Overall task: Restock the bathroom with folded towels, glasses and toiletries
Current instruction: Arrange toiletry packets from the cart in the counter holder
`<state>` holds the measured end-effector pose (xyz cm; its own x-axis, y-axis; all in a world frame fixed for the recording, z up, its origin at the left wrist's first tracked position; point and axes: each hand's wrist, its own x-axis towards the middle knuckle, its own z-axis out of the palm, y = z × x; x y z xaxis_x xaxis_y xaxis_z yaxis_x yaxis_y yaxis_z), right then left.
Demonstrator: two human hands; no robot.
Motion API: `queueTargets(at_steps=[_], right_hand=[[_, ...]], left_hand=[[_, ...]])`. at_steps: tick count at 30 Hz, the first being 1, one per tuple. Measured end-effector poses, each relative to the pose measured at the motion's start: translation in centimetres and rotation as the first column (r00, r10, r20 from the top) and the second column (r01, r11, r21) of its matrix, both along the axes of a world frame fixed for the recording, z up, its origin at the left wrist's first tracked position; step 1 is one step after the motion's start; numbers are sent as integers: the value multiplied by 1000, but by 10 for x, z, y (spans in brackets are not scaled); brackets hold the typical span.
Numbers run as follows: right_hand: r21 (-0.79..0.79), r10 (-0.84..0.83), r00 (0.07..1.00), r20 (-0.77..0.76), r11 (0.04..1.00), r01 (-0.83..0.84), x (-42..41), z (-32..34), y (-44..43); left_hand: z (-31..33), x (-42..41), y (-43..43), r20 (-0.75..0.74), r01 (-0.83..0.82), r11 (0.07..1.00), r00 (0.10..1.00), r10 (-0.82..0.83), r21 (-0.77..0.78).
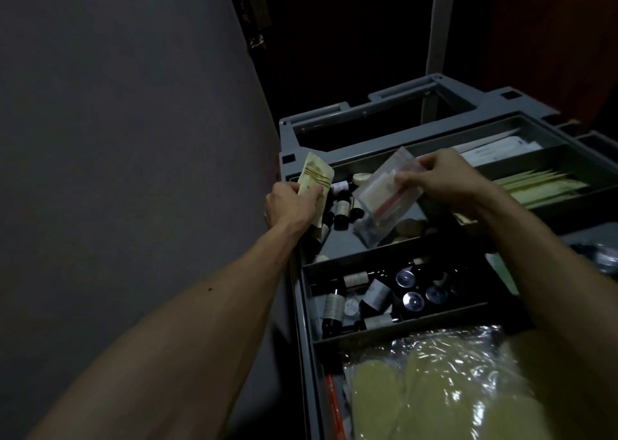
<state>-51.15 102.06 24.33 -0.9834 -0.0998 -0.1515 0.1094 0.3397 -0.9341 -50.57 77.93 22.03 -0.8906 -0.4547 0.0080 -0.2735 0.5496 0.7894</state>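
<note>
Toiletries pouch [384, 202] — clear, limp, probably light and slick — hangs over the cart tray's [368, 252] far compartment, pinched at its top edge, toward 1 o'clock, by the right hand [444, 179]. At its 9 o'clock the left hand [291, 205] grips a cream sachet [316, 172]. The sealed top strip looks a safer hold than the film.

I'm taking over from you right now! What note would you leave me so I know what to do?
Left hand: grips a cream paper sachet at the cart tray's left edge.
Right hand: pinches a clear plastic bag of small items over the same tray.
Small dark bottles lie in the next compartment; pale pads in plastic wrap lie nearest.
Done: two toiletry packs in hand.
Left: carry them to the bathroom, out of view; no towels or glasses seen.
</note>
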Motion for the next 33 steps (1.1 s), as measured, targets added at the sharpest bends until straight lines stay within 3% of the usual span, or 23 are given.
queueTargets(at_steps=[5, 12, 18, 26, 28, 33], right_hand=[[-118, -179, 983, -45, 978, 172, 10, 5, 13], [-216, -380, 922, -77, 909, 357, 27, 6, 30], [-209, -320, 944, -81, 931, 298, 48, 25, 18], [-200, -227, 945, -233, 963, 182, 144, 94, 21], [-212, -212, 941, -263, 964, 158, 179, 109, 20], [-315, -194, 942, -274, 944, 103, 289, 132, 9]], left_hand=[[14, 5, 12, -54, 52, 996, 997, -48, 75], [34, 13, 20, -37, -7, 923, 999, 22, 384], [49, 36, 27, 32, 0, 759, 999, -27, 651], [106, 116, 59, -124, 159, 577, 987, -99, 801], [121, 148, 62, -174, 203, 561, 979, -104, 803], [145, 253, 47, -277, 372, 620, 928, -248, 691]])
